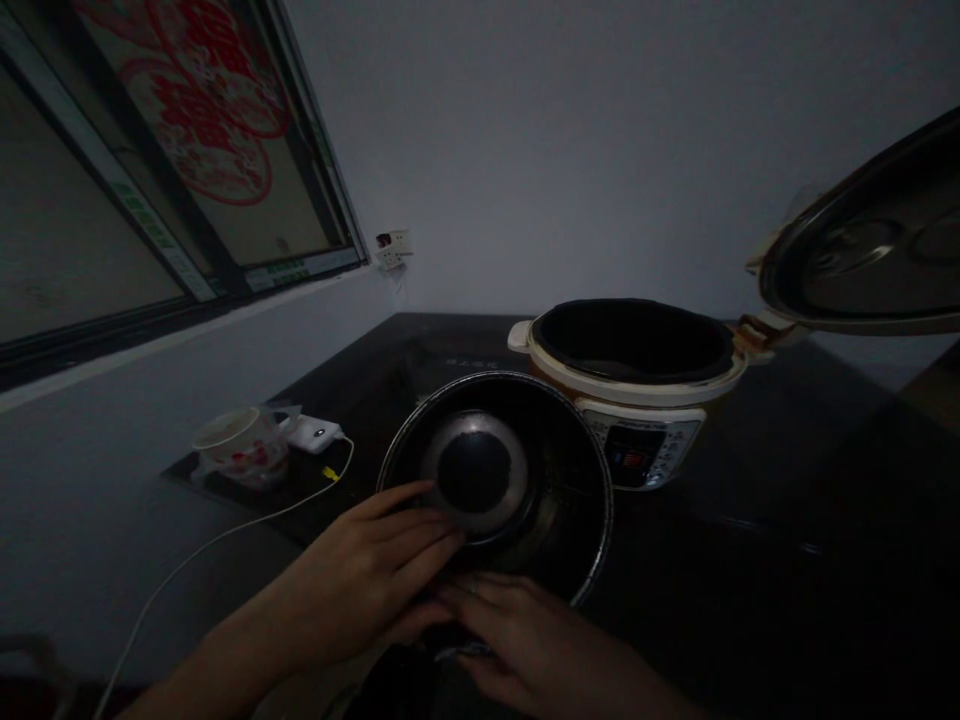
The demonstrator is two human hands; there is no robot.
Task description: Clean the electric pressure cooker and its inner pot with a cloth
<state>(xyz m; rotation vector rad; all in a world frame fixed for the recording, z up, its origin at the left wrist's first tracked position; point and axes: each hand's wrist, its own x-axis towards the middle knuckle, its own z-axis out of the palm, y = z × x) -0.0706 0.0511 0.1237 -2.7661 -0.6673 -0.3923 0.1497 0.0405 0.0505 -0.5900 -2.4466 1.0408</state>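
Observation:
A round dark pot [555, 500] with a worn silvery rim is in front of me, its inside facing me. A pale ring surrounds the dark disc on its bottom. At the pot's near edge, my left hand [375, 560] has its fingers laid over the rim into the pot and its thumb below. Beside it, my right hand [525, 640] grips the same edge, fingers inside and thumb outside. The two hands meet at the near rim, where part of the edge is hidden in shadow.
An electric pressure cooker [637, 395] stands just behind the pot, its lid [862, 250] raised to the right. Leftward on the dark countertop [390, 350] are a plastic-wrapped tub [244, 450] and a white plug adapter [311, 433] with a trailing cable [225, 535]. Wall sockets [394, 248] and a window are behind.

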